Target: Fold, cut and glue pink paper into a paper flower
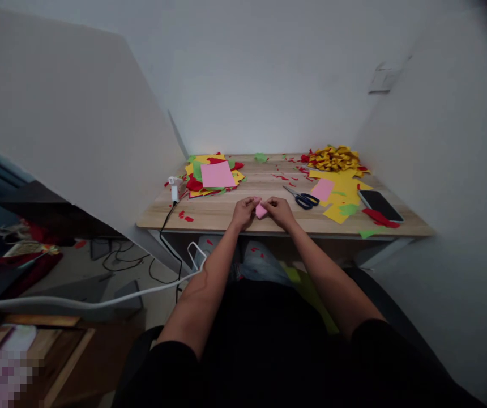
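Note:
A small folded pink paper [261, 211] lies at the front middle of the wooden desk [218, 215]. My left hand [244, 211] pinches its left side and my right hand [280, 210] pinches its right side, fingers closed on it. Blue-handled scissors [304, 198] lie just right of my right hand. A pink square sheet [217, 174] tops a stack of red, yellow and green papers [196, 184] at the left back.
Yellow sheets [342, 195] with another pink piece [322, 189] lie at the right, beside a black phone [380, 204]. A heap of folded yellow and red papers [334, 158] sits at the back right. A small white device [175, 187] with a cable stands at the left edge. White walls close in on both sides.

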A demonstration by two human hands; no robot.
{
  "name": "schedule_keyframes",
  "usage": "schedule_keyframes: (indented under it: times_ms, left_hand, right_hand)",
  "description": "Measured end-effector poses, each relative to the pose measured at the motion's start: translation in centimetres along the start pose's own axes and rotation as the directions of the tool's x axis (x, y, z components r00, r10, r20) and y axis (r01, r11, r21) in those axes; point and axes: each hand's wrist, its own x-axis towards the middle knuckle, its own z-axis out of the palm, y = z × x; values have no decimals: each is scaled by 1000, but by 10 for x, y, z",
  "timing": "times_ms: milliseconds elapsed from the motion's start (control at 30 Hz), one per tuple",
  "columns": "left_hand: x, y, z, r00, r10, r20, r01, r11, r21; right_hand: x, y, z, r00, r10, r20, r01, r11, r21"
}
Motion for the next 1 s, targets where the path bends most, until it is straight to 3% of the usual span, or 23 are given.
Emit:
schedule_keyframes:
  times_ms: [400, 733, 1000]
  left_hand:
    - [1, -2, -3, 999, -6, -35, 7, 1000, 19]
    - [2, -3, -5, 1000, 5, -8, -5, 1000, 23]
    - [1, -2, -4, 1000, 23, 11, -23, 1000, 1]
  right_hand:
    - [0, 4, 1, 998, -27, 50, 30, 998, -55]
    - [-1, 1, -2, 991, -80, 108, 92, 989, -112]
    - [0, 2, -2, 994, -59, 97, 74, 985, -153]
